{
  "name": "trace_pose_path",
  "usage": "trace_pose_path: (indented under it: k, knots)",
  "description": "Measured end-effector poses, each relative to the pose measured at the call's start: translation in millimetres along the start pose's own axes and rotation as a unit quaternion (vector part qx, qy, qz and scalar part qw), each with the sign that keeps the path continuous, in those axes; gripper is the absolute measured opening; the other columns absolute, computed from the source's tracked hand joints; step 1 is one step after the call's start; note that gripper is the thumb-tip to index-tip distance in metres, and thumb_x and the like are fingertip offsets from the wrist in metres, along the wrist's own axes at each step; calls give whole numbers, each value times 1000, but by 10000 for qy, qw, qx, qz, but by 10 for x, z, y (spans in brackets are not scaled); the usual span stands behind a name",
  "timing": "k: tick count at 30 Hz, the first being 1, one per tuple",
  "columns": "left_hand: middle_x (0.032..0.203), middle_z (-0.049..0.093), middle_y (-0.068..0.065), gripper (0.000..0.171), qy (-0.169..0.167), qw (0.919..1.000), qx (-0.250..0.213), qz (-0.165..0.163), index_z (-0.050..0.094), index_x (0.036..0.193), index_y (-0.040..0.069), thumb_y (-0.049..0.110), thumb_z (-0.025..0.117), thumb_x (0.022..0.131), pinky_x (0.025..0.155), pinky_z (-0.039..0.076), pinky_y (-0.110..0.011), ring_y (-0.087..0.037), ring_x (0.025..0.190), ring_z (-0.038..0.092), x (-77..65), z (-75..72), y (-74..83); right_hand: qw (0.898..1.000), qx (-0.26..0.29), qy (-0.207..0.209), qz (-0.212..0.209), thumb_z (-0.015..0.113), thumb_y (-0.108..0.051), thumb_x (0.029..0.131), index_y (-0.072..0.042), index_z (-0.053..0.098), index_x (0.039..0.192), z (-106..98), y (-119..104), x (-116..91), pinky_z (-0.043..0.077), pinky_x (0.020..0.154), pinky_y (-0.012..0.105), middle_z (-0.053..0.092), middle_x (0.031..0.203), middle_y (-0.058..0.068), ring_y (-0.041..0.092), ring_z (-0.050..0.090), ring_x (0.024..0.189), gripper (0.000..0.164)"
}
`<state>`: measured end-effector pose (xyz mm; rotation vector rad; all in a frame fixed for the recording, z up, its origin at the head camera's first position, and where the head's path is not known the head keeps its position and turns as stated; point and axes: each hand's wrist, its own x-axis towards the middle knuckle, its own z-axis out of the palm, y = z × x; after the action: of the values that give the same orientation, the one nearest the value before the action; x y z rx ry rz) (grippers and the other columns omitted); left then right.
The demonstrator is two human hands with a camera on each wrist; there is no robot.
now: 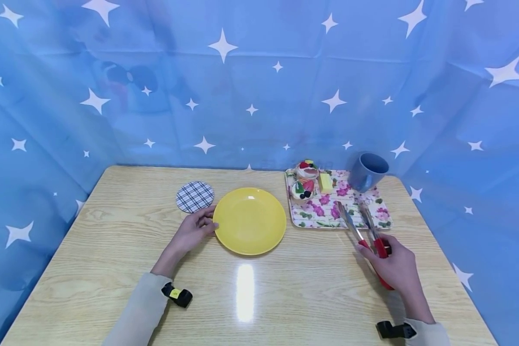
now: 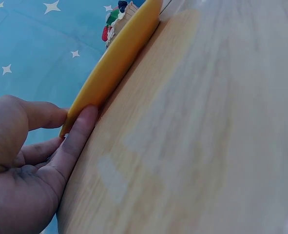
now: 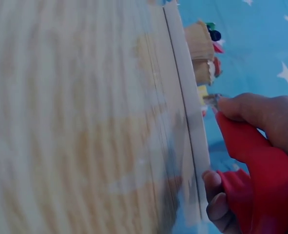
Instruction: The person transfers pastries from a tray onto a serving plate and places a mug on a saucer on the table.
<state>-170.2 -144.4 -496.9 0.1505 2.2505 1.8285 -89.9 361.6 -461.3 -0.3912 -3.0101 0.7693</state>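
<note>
Left hand (image 1: 195, 226): at the left edge of the plate (image 1: 250, 221), thumb and fingers pinching its rim, as the left wrist view shows closely.
Plate: round, yellow and bare, lying near the middle of the table (image 1: 302, 288), left of the tray (image 1: 315, 217).
Right hand (image 1: 395, 264): fingers curled around the red handles of the tongs (image 1: 381, 248), to the right, in front of the tray.
Tongs: metal arms spread apart, tips pointing away from the person and over the tray's front part; whether they touch it, I cannot tell.
Tray: flowered, rectangular, at the back right of the table.
Cupcakes: two, fruit-topped, one behind the other at the tray's left side; front cupcake (image 1: 302, 190), back cupcake (image 1: 307, 170).
Block (image 1: 326, 183): yellow, just right of the cupcakes, on the tray.
Mug (image 1: 367, 173): blue-grey, at the tray's back right corner, handle toward the person.
Coaster (image 1: 194, 196): round, checked, left of the plate, just beyond the left hand.
Curtain (image 1: 259, 86): blue with white stars, behind the table.
</note>
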Motion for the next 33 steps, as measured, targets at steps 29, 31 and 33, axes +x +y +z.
trace_pose_path:
  k: [29, 31, 33]
  knots:
    - [132, 55, -20, 59, -53, 10000, -84, -13, 43, 155, 5, 6, 64, 99, 80, 64, -26, -16, 100, 62, 5, -3, 5, 9977, -55, -49, -672, 68, -61, 91, 6, 51, 139, -38, -259, 135, 53, 63, 27, 63, 120, 31, 36, 62, 96, 84]
    - [132, 56, -20, 59, -47, 10000, -71, -12, 43, 155, 5, 6, 64, 99, 79, 64, -25, -16, 100, 62, 5, -1, 4, 9978, -74, -81, -659, 68, -61, 91, 6, 51, 140, -44, -273, 148, 53, 63, 27, 62, 121, 31, 36, 62, 97, 85]
    - [132, 56, -20, 59, -42, 10000, -57, -3, 43, 155, 4, 6, 64, 99, 79, 63, -25, -17, 99, 62, 5, 1, -1, 9978, -103, -99, -650, 69, -63, 90, 6, 50, 141, -48, -289, 161, 56, 65, 29, 61, 122, 31, 37, 61, 98, 87]
